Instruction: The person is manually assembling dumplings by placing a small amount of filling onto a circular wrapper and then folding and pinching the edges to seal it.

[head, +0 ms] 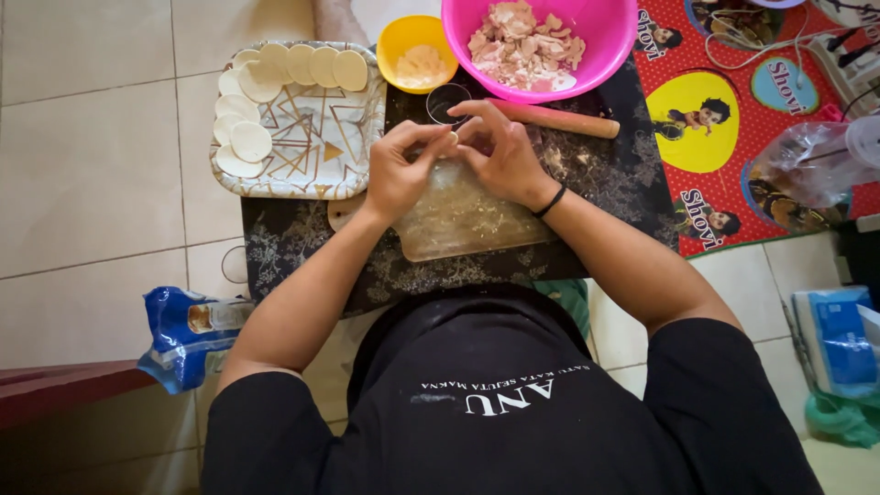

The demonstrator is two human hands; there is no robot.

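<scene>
Pale dough, pinched between both hands above a floured wooden board. Left hand and right hand brought together fingertip to fingertip, closed on one small piece of dough, only a sliver of it showing between the fingers; folded or merely pressed, impossible to tell. Just beyond the knuckles, a round metal cutter and a wooden rolling pin, both lying on a dark floral cloth spread over the tiled floor. Further back, a pink bowl heaped with pinkish chopped filling, and a smaller yellow bowl holding something pale. To the left, a patterned tray with roughly ten flat round wrappers laid along its top and left edges, none of them visibly filled.

Judged from the layout, early to middle going: rolling and cutting well under way, a stack of rounds ready, the bowl of filling near full, no finished, sealed pieces anywhere in view. Much apparently left: filling and closing most of the rounds, with crumbs and flour on the board suggesting scraps to gather. Off to the sides, a blue plastic packet on the floor and a red cartoon-printed mat.
</scene>
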